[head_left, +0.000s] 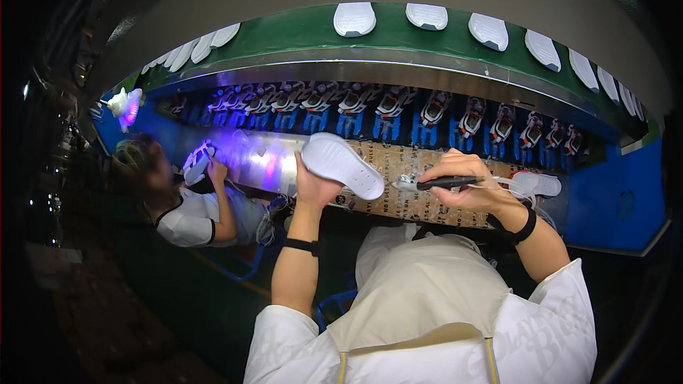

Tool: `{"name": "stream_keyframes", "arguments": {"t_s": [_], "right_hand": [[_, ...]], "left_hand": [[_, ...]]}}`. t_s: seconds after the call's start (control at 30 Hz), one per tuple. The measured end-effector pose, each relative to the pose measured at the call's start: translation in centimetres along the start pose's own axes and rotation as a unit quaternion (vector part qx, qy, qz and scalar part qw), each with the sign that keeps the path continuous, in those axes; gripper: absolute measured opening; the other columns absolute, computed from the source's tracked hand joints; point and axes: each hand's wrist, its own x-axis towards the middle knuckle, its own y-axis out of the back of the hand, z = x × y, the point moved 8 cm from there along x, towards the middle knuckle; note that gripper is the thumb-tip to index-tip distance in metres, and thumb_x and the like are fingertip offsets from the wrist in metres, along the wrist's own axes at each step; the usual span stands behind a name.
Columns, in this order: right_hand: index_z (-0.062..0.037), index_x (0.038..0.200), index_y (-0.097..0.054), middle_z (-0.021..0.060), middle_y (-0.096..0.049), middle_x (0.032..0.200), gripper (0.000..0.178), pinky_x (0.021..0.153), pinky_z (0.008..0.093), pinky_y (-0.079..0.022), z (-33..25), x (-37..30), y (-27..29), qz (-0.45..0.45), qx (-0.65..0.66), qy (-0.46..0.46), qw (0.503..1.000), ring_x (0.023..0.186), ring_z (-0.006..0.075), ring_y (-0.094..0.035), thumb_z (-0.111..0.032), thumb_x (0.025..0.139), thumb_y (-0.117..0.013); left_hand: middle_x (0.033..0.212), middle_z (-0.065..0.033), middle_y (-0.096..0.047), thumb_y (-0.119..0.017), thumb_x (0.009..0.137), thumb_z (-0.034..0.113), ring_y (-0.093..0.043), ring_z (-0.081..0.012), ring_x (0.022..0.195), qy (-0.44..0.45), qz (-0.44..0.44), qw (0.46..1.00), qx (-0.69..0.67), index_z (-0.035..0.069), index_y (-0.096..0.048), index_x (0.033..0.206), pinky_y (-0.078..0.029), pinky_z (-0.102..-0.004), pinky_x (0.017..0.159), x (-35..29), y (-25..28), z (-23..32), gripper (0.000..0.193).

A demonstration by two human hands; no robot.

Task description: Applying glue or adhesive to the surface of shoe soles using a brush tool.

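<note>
A white shoe sole (340, 163) rests in my left hand (314, 186), whose fingers and thumb are closed around its wider end. The sole tilts so that its narrower end points right, toward my other hand. My right hand (466, 181) grips a pen-like tool with a black handle (448, 183), held much like a pencil. Thin pale tubing (509, 183) trails from the rear of this tool. Its pale tip (405, 183) is a short way right of the sole, apart from it. The exact kind of tip is too small to tell.
Brown printed cardboard (398, 206) covers the bench under my hands. White soles (535, 184) lie at its right end. Beyond, shoe uppers on blue supports (388, 110) stand in a row below a green belt (299, 32) carrying soles. At left, a co-worker (188, 206) handles a shoe upper.
</note>
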Motion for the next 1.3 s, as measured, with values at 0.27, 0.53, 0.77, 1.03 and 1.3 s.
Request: {"name": "stream_keyframes", "arguments": {"t_s": [0.27, 0.53, 0.77, 1.03, 1.3], "right_hand": [[-0.0003, 0.103, -0.076, 0.0003, -0.066, 0.081, 0.019, 0.067, 0.0249, -0.047, 7.4, -3.5, -3.8, 0.086, 0.166, -0.261, 0.947, 0.073, 0.0068, -0.055, -0.008, 0.087, -0.068], [-0.0014, 0.1, -0.075, -0.0004, -0.063, 0.076, 0.018, 0.064, 0.0275, -0.044, 6.2, 0.1, -3.8, 0.148, 0.1, -0.234, 0.956, 0.072, 0.0071, -0.053, -0.013, 0.088, -0.067], [-0.0038, 0.103, -0.074, 0.0111, -0.071, 0.083, 0.021, 0.069, 0.0356, -0.049, 0.6, 2.6, -3.1, 0.224, -0.141, 0.012, 0.964, 0.076, 0.0247, -0.066, -0.009, 0.083, -0.075], [-0.0056, 0.098, -0.074, 0.0145, -0.071, 0.083, 0.018, 0.08, 0.0437, -0.051, -4.6, 1.1, -7.0, -0.153, -0.132, 0.058, 0.978, 0.08, 0.0352, -0.068, -0.011, 0.081, -0.075], [-0.0042, 0.111, -0.071, 0.0087, -0.067, 0.083, 0.028, 0.07, 0.0387, -0.047, -4.0, 4.0, 0.0, 0.288, -0.207, 0.141, 0.925, 0.074, 0.0262, -0.063, -0.008, 0.084, -0.077]], "left_hand": [[0.147, -0.031, -0.052, -0.025, 0.095, 0.085, -0.057, -0.058, 0.124, 0.353, 0.064, 0.932, -0.055, 0.011, -0.043, 0.157, -0.054, -0.0681, 0.091, -7.0, 13.6, -14.5, 0.098], [0.137, -0.0283, -0.059, -0.048, 0.096, 0.043, -0.063, -0.046, 0.119, 0.199, 0.051, 0.971, -0.125, 0.002, -0.051, 0.146, -0.054, -0.0641, 0.096, -4.9, 1.6, -15.5, 0.066], [0.141, -0.0237, -0.059, -0.05, 0.092, 0.048, -0.061, -0.0397, 0.128, 0.074, 0.012, 0.988, -0.134, -0.001, -0.048, 0.148, -0.048, -0.0527, 0.111, -4.1, -4.7, -12.9, 0.074], [0.141, -0.0245, -0.059, -0.02, 0.107, 0.058, -0.06, -0.0394, 0.127, 0.038, -0.112, 0.991, -0.061, 0.006, -0.043, 0.154, -0.046, -0.0516, 0.112, -4.0, -7.7, -11.2, 0.074], [0.142, -0.0124, -0.06, -0.029, 0.102, 0.06, -0.062, -0.0351, 0.126, 0.098, -0.174, 0.976, -0.087, 0.012, -0.048, 0.151, -0.052, -0.0537, 0.104, -5.9, -12.0, -11.5, 0.072]]}}
